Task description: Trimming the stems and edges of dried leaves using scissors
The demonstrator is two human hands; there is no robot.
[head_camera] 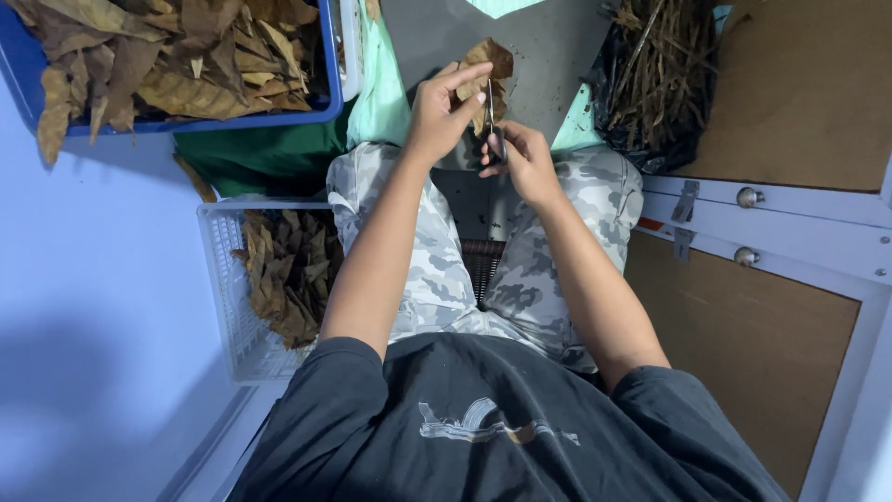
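Head view looks straight down on a seated person in a dark shirt and camouflage trousers [437, 270], both arms stretched toward twelve o'clock. The left hand [441, 112] pinches a dry brown leaf [488, 79] between thumb and fingers, holding it up just past the knees. The right hand [525, 163] is closed around the handles of a small pair of scissors [492, 125], whose blades point up toward twelve o'clock and meet the lower edge of the leaf (whether the blades are parted or shut is too small to tell). The two hands sit just beside each other, almost touching.

At ten o'clock a blue crate [186, 121] is heaped with large dry leaves. At eight o'clock, beside the left thigh, a white mesh basket [223, 307] holds smaller brown leaf pieces. At one o'clock a black bag [641, 112] is filled with thin dry stems. A green cloth [269, 153] lies under the blue crate's near edge. Toward three o'clock stands a brown board in a pale frame [771, 223] with round metal knobs. A woven dark seat [481, 260] shows between the legs.
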